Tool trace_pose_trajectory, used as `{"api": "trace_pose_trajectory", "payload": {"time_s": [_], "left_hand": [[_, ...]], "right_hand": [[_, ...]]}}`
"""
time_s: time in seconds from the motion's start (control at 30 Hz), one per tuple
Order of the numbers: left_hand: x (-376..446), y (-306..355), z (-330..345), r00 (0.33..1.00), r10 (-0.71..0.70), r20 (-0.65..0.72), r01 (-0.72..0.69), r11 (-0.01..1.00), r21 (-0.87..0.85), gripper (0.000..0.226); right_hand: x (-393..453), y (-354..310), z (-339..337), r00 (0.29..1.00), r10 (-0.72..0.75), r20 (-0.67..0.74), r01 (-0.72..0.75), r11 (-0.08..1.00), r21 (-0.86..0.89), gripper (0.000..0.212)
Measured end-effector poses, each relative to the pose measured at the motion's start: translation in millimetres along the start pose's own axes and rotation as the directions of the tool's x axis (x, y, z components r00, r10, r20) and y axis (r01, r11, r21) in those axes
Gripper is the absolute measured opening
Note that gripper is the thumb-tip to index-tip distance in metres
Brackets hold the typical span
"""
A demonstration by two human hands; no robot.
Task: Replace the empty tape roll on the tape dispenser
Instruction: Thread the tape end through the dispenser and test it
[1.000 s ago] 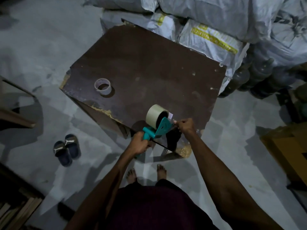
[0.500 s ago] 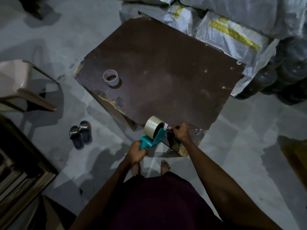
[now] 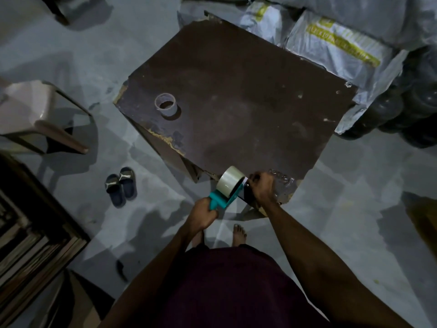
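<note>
We hold the teal plastic handheld tape dispenser [image 3: 223, 201] at the near corner of the dark brown worn wooden table [image 3: 236, 91], just off its edge. Our left hand [image 3: 201, 215] is closed around the dispenser's handle. Our right hand [image 3: 262, 188] is closed at the dispenser's front end, fingers apparently pinching the free end of the tape; the dim light hides the exact contact. The full pale, cream-coloured roll of tape [image 3: 230, 182] already sits on the dispenser's hub. The empty translucent tape core [image 3: 166, 105] stands on the table near its left corner, well apart from our hands. A crumpled clear plastic wrapper [image 3: 283, 183] lies on the near corner beside the right hand. Judgement: replacement is nearly complete; the step in hand is threading the tape end. To do it well, we should keep the handle steady, draw the end out flat and straight through the front, sticky side facing the work, and avoid letting it fold back onto the roll.
</note>
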State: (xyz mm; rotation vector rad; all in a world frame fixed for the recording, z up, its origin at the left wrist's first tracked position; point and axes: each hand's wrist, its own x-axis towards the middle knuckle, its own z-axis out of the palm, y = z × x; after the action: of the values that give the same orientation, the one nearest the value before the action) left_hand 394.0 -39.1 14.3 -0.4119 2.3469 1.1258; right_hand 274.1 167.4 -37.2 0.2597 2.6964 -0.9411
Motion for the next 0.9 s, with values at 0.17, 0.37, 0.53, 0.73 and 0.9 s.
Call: {"api": "trace_pose_trajectory", "payload": {"time_s": [0.17,0.37,0.53,0.73,0.9], "left_hand": [[7.3,-5.2,5.0,1.0,0.008,0.008,-0.009,0.998,0.062,0.017],[11.9,-9.5,7.1,0.999,0.031,0.024,-0.032,0.998,0.056,0.011],[16.0,-17.5,6.7,0.998,0.045,0.045,-0.047,0.998,0.042,0.011],[14.3,-18.9,3.2,0.998,0.047,0.051,-0.048,0.999,0.022,0.009],[5.0,-41.4,4.2,0.997,0.02,0.077,-0.019,1.0,-0.007,0.016]], "right_hand": [[-6.3,5.6,-0.2,0.985,-0.174,-0.013,0.169,0.97,-0.177,0.014],[-32.4,24.6,6.3,0.947,-0.246,0.204,0.318,0.801,-0.507,0.054],[-52.0,22.1,5.0,0.926,-0.276,0.256,0.376,0.669,-0.641,0.064],[-47.4,9.8,-6.0,0.927,-0.196,0.321,0.369,0.643,-0.671,0.071],[-48.1,5.8,-6.6,0.932,-0.144,0.332,0.342,0.65,-0.679,0.089]]}}
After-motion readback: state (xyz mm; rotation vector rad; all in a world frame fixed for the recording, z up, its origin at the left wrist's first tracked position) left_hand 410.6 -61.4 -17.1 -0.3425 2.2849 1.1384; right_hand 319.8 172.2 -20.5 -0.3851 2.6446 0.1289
